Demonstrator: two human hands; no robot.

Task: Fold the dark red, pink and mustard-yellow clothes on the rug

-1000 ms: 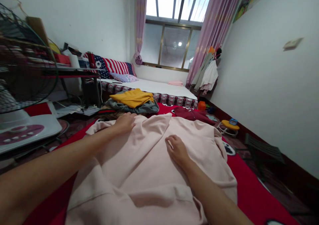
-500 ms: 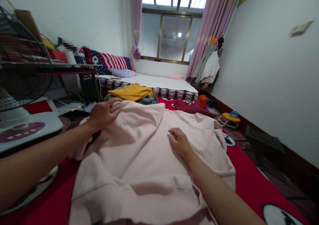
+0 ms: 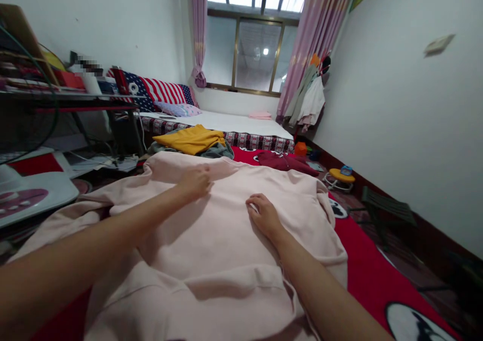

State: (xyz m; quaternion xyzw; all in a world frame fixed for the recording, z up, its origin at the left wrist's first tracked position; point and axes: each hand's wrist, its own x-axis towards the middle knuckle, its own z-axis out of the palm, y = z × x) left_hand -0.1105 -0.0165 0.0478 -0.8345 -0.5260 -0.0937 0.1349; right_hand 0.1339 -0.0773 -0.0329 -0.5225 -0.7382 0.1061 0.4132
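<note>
A pale pink sweatshirt point(image 3: 222, 230) is spread over the red blanket point(image 3: 372, 275) in front of me, with wrinkles and a raised fold across its lower part. Its sleeve point(image 3: 71, 215) on the left reaches out past the blanket's side. Over the upper middle of the sweatshirt, below the neckline, is my left hand point(image 3: 195, 182), slightly blurred, its fingers loosely bent and no cloth visibly bunched in them. My right hand point(image 3: 264, 214) rests on the cloth right of centre, fingers curved, thumb apart, gripping nothing.
Beyond the sweatshirt lie a yellow garment point(image 3: 194, 139) and a dark red garment point(image 3: 285, 163). A fan base point(image 3: 56, 190) and a cluttered desk point(image 3: 86, 105) stand at the left. To the right are a yellow stool point(image 3: 341, 176) and a dark folding stool point(image 3: 388, 205).
My left hand has moved right from the sweatshirt's upper left edge to its upper middle. The left part now lies unfolded, the sleeve stretched out leftward. My right hand stays on the cloth.
</note>
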